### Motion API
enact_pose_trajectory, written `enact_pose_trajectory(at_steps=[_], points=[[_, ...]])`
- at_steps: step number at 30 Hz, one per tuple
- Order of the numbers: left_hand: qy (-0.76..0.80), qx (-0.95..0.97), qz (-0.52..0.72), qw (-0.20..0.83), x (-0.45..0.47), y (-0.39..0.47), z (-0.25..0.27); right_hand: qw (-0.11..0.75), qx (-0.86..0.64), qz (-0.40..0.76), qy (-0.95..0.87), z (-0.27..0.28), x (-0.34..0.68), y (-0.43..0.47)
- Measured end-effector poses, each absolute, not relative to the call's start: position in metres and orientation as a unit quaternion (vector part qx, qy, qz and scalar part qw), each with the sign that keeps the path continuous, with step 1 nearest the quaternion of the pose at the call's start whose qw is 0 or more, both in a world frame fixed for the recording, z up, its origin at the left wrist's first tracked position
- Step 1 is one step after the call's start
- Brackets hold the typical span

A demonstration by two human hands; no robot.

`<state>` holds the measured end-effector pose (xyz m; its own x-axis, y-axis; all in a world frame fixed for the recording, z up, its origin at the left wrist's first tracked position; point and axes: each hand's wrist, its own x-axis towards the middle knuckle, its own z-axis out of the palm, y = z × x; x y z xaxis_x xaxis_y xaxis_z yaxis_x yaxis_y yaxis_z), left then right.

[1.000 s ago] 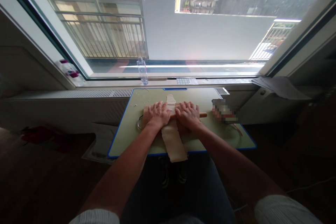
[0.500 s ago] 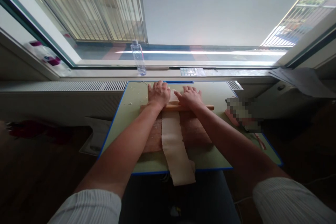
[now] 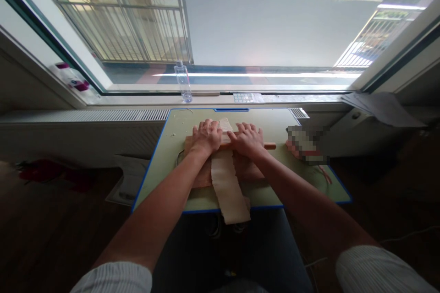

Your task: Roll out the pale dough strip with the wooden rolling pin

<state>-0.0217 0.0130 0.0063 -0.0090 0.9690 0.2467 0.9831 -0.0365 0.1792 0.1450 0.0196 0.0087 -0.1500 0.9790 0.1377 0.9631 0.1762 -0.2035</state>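
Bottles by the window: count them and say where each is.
2: a clear plastic bottle on the windowsill, and a magenta-capped bottle at its left end.

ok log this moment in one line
left hand: on rolling pin | right hand: on pin | dough: under pin, past edge of table

left hand (image 3: 206,137) and right hand (image 3: 246,139) hide much of the rolling pin (image 3: 270,145) — pixelated object (image 3: 305,145), unreadable

The rolling pin (image 3: 270,145) has come back toward the person (image 3: 275,247) (both hands (image 3: 206,136) (image 3: 246,138) too).
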Motion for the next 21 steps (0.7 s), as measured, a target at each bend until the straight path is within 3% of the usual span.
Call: enact_pose_trajectory(at_steps=[8, 21], points=[[-0.706, -0.693, -0.137, 0.042, -0.013, -0.057, 0.006, 0.156, -0.615, -0.07, -0.77, -0.012, 0.167, -0.038], [-0.728, -0.665, -0.166, 0.03, -0.005, -0.039, -0.004, 0.113, -0.625, -0.029, -0.772, 0.001, 0.148, -0.016]])
